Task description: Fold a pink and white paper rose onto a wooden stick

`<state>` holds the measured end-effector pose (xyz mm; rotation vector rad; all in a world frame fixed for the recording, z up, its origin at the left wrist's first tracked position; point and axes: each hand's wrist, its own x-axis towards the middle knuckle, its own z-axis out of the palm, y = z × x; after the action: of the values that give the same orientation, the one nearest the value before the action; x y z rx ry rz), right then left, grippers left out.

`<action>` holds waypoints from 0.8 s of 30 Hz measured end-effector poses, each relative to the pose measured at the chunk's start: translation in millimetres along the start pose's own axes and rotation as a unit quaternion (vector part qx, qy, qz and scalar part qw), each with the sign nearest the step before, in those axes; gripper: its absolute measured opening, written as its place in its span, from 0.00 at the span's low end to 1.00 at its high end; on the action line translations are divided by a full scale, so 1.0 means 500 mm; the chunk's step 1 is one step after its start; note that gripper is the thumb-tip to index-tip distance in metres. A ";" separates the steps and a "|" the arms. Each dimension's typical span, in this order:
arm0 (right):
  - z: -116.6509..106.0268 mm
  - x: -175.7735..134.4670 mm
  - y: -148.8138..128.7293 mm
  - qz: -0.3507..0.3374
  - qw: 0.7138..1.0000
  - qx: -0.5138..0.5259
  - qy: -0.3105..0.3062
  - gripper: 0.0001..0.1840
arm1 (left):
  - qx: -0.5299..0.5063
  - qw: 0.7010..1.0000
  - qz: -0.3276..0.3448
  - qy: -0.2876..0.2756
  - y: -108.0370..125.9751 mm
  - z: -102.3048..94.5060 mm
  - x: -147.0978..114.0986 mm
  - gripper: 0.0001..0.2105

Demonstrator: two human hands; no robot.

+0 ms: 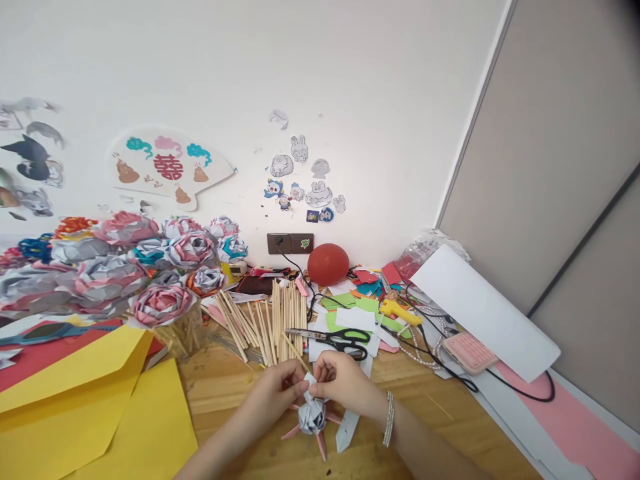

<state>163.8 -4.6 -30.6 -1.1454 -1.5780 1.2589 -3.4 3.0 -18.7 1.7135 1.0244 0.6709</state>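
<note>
— Wooden desk (230, 393) against a white wall, crowded: yellow paper sheets (90, 413) on my left, finished paper roses (163, 303) behind them, a heap of wooden sticks (265, 320) and black-handled scissors (335, 340) just past my hands. What are you holding?

— A small folded paper flower (313, 413) with pink points, low over the desk near me. My left hand (273, 393) pinches its top edge; my right hand (343, 387) grips the white tip from the other side.

— Any risk?

— I reckon pinching too hard could tear or crush the thin folds, and the open scissors lie close to my knuckles
</note>
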 end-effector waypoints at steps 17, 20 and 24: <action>0.005 -0.007 -0.003 -0.034 0.995 -0.097 0.011 0.08 | 0.071 0.995 -0.012 0.075 0.018 0.008 -0.011 0.07; 0.007 -0.009 -0.010 -0.055 0.991 -0.118 0.018 0.09 | 0.016 1.000 -0.017 0.020 0.022 -0.012 -0.008 0.07; 0.010 -0.010 -0.013 -0.110 0.985 -0.129 0.039 0.10 | -0.070 0.996 -0.035 -0.036 0.017 -0.039 0.001 0.16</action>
<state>159.2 -11.4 -25.4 -1.1249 -1.7908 0.8752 -16.2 11.4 -4.0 1.5619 0.9596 0.6161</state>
